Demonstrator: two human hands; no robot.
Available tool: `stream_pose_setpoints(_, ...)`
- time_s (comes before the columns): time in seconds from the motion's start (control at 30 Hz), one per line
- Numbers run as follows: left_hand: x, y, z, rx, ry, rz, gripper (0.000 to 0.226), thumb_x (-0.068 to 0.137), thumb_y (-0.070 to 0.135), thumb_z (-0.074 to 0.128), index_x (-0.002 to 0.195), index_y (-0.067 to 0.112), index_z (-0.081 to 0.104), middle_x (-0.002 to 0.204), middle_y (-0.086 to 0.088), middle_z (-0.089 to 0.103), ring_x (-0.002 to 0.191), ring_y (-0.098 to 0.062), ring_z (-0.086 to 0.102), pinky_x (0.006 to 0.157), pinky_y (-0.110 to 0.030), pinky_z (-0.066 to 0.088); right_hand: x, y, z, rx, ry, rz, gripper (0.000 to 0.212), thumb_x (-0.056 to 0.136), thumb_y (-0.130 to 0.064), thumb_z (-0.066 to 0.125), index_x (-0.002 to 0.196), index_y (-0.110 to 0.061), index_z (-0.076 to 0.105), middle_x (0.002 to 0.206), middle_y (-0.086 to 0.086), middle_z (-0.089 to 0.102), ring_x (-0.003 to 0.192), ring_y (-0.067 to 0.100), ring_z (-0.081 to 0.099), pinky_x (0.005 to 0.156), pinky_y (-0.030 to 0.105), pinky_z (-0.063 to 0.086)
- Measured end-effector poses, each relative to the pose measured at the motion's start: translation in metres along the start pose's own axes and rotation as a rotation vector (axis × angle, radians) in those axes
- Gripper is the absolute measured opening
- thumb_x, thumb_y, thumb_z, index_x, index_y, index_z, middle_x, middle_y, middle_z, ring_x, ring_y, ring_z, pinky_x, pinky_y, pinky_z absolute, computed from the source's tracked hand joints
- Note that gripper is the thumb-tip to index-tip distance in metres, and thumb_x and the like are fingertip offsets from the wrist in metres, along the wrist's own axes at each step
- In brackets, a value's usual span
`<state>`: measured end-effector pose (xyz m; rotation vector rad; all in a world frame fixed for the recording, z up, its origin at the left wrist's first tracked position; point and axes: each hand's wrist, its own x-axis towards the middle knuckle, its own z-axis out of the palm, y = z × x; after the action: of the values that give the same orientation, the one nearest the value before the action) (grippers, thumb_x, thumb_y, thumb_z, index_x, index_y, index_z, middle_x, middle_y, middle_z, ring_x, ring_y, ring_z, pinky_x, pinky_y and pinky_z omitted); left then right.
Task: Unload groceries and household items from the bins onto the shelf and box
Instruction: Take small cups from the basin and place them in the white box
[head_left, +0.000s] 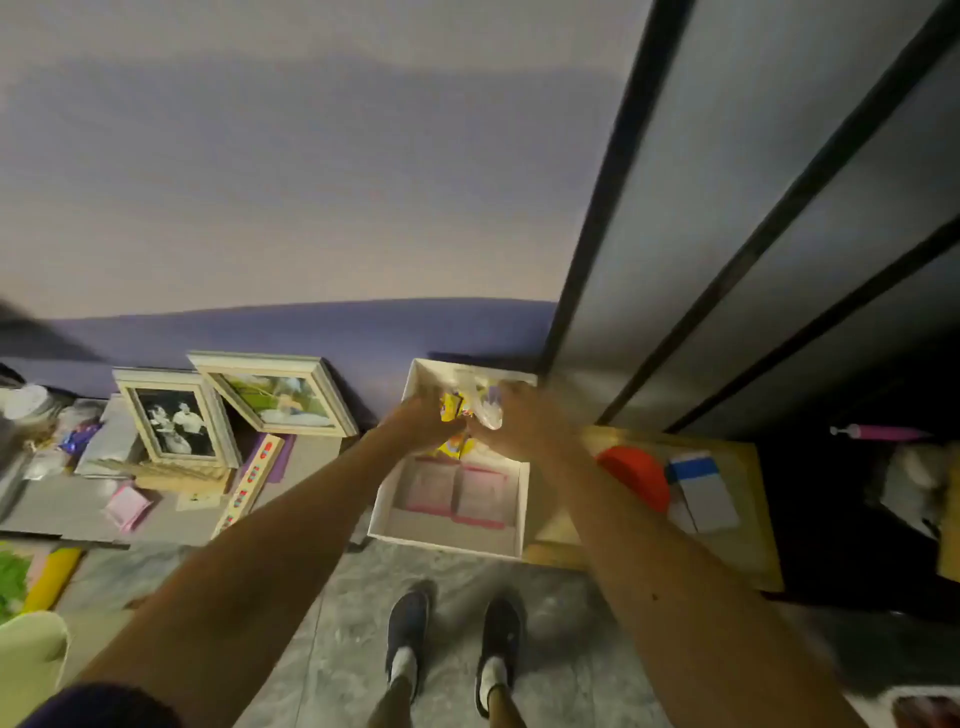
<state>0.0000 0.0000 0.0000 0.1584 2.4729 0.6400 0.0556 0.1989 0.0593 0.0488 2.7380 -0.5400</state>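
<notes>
The dark shelf (779, 234) rose just right of the white box (447, 543), its top cut off. Over the box's far half the left hand (423, 423) gripped a yellow packet (451, 408) and the right hand (511, 421) a clear plastic bag (480, 400), both blurred. Two pink packets (454, 491) lay inside, print unreadable.

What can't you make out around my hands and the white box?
Head view only.
Blurred: labels and count of the yellow packets, gripped by the left hand; contents of the clear bag, gripped by the right hand.
Hidden: far end of the white box, behind both hands; part of the red thing, behind the right forearm.
Cut off: container at the bottom-right edge.
</notes>
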Motion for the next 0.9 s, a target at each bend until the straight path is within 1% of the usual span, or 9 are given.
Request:
stream_pose_setpoints(0.13,0.021,-0.003,0.020,0.065,-0.044,-0.043,0.094,0.087,0.072,0.063,0.159,0.017,0.038,0.161,-0.015,0.041,0.148,-0.037,0.040,0.121,-0.048,0.035,0.039,0.006,0.046,-0.089,0.017,0.044,0.077,0.080,-0.071,0.057,0.135,-0.017,0.057,0.136,0.011,0.058,0.129,0.041,0.054,0.105,0.051,0.049)
stream_pose_setpoints(0.2,0.034,-0.007,0.031,0.114,-0.020,-0.058,0.096,0.088,0.072,0.065,0.159,0.014,0.034,0.161,-0.014,0.039,0.150,-0.036,0.037,0.121,-0.045,0.032,0.054,0.010,0.064,-0.237,0.047,0.078,0.086,0.075,-0.072,0.062,0.140,-0.015,0.054,0.139,0.016,0.056,0.127,0.046,0.054,0.106,0.054,0.046)
stream_pose_setpoints(0.3,0.050,-0.010,0.045,0.104,-0.006,-0.086,0.115,0.080,0.077,0.068,0.160,0.007,0.024,0.161,-0.018,0.035,0.147,-0.040,0.041,0.116,-0.048,0.038,0.068,0.016,0.086,-0.463,0.030,0.099,0.099,0.075,-0.061,0.083,0.152,-0.012,0.044,0.149,0.025,0.048,0.132,0.049,0.050,0.115,0.055,0.036)
stream_pose_setpoints(0.4,0.059,-0.017,0.060,0.116,0.034,-0.088,0.121,0.077,0.072,0.077,0.161,0.005,0.021,0.158,-0.022,0.036,0.143,-0.042,0.046,0.113,-0.050,0.045,0.071,0.013,0.104,-0.508,0.004,0.146,0.112,0.068,-0.047,0.094,0.157,-0.010,0.039,0.154,0.029,0.039,0.134,0.053,0.049,0.118,0.058,0.035)
stream_pose_setpoints(0.43,0.058,-0.016,0.059,0.134,0.054,-0.077,0.119,0.077,0.072,0.077,0.162,0.008,0.023,0.156,-0.022,0.037,0.141,-0.041,0.047,0.112,-0.050,0.045,0.071,0.011,0.107,-0.512,-0.002,0.143,0.106,0.071,-0.041,0.094,0.156,-0.009,0.040,0.153,0.030,0.039,0.131,0.053,0.051,0.115,0.058,0.040)
stream_pose_setpoints(0.53,0.054,-0.011,0.052,0.123,0.084,-0.065,0.107,0.081,0.065,0.078,0.160,0.012,0.030,0.154,-0.019,0.043,0.137,-0.038,0.053,0.110,-0.047,0.046,0.066,0.002,0.097,-0.526,0.086,0.118,0.068,0.086,-0.020,0.083,0.147,-0.011,0.054,0.145,0.025,0.051,0.121,0.047,0.062,0.104,0.055,0.053)
stream_pose_setpoints(0.67,0.044,-0.003,0.035,0.081,0.082,-0.076,0.095,0.082,0.055,0.080,0.156,0.014,0.037,0.146,-0.015,0.050,0.127,-0.036,0.061,0.103,-0.044,0.052,0.060,-0.010,0.058,-0.472,0.041,0.047,0.048,0.093,-0.017,0.069,0.140,-0.015,0.059,0.142,0.017,0.054,0.122,0.039,0.062,0.106,0.052,0.051)
stream_pose_setpoints(0.83,0.009,0.016,-0.006,0.025,0.112,-0.091,0.092,0.072,0.044,0.086,0.149,0.023,0.041,0.135,-0.011,0.056,0.115,-0.040,0.064,0.093,-0.046,0.057,0.045,-0.004,0.013,-0.240,0.080,0.013,0.040,0.095,-0.035,0.072,0.131,-0.020,0.065,0.131,0.008,0.061,0.109,0.030,0.067,0.088,0.041,0.059)
stream_pose_setpoints(0.9,-0.006,0.021,-0.027,0.003,0.142,-0.071,0.090,0.069,0.047,0.089,0.143,0.022,0.045,0.129,-0.012,0.056,0.111,-0.039,0.064,0.093,-0.045,0.056,0.052,0.011,0.014,-0.219,0.118,0.024,0.042,0.094,-0.052,0.058,0.129,-0.028,0.063,0.128,0.002,0.064,0.107,0.026,0.065,0.085,0.041,0.057)
